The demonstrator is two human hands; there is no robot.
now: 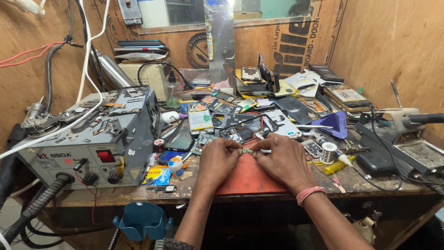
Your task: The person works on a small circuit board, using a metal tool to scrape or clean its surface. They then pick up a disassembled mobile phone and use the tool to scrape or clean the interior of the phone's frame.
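Left hand (217, 159) and right hand (283, 161) meet over a red work mat (249, 180), fingertips pinching a small metal part (247, 150) between them. Grey hot-air rework station (88, 139) sits left. Solder spool (329, 152) just right of the right hand; phone boards and frames crowd the wooden bench (185, 185) behind.

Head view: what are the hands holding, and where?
Both hands pinch a tiny part over the red mat: left hand at its left end, right hand at its right end.
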